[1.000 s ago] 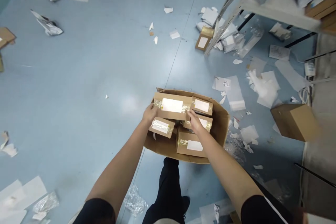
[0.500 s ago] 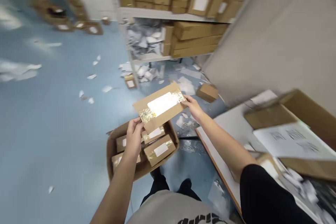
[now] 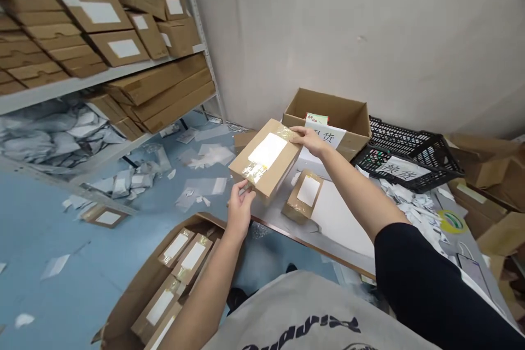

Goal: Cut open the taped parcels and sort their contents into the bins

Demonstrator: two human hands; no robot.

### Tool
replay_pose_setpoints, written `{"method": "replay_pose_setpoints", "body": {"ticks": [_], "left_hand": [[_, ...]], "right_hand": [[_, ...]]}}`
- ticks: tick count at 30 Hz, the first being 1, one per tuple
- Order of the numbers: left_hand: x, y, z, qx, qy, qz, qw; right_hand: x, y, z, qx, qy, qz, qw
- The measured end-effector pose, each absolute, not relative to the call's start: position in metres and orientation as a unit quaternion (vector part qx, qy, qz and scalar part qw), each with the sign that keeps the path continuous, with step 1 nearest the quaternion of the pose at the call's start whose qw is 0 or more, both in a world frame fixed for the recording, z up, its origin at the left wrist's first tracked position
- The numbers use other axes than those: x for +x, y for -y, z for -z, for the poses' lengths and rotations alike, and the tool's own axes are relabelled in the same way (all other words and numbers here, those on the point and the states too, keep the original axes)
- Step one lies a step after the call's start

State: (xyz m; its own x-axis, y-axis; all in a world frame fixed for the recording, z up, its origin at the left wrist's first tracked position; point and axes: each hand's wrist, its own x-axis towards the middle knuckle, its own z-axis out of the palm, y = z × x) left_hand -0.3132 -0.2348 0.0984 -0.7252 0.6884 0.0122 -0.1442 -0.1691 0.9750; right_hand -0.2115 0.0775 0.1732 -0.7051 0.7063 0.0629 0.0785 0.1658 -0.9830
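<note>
Between my two hands is a brown cardboard box (image 3: 283, 167) with a white label and shiny tape, tilted over the table's left edge. My left hand (image 3: 241, 205) grips its near left corner with thumb and fingers. My right hand (image 3: 309, 141) holds the far right end by the tape. Beneath and to the right, a smaller taped box (image 3: 303, 196) with a white label lies on the table (image 3: 344, 229). Below my left arm, a large open carton (image 3: 123, 298) on the floor contains several labelled boxes (image 3: 192, 260).
An open carton (image 3: 348, 120) with a paper sign stands at the table's back, beside a black plastic crate (image 3: 410, 147). Paper scraps, a tape roll (image 3: 452, 221) and a phone (image 3: 473, 273) lie to the right. A metal shelf (image 3: 94, 79) with boxes stands left.
My view has swung right toward the table. The held box has moved from above the floor carton to the table's edge, still in both hands.
</note>
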Motion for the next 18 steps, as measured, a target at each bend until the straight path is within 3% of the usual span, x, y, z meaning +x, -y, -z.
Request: {"method": "replay_pose_setpoints", "body": {"ticks": [3,11,18], "left_hand": [[-0.294,0.215,-0.074,0.227,-0.589,-0.715,0.3],[-0.244,0.189,0.007,0.145,-0.697,-0.619,0.333],[-0.246,0.182,0.005,0.16,-0.713,-0.612,0.303]], "right_hand": [[-0.193,-0.099,-0.144,-0.275,0.721,-0.579,0.263],[-0.177,-0.11,-0.025,-0.372,0.746,-0.537,0.133],[-0.177,-0.116,-0.019,-0.384,0.803,-0.45,0.073]]}}
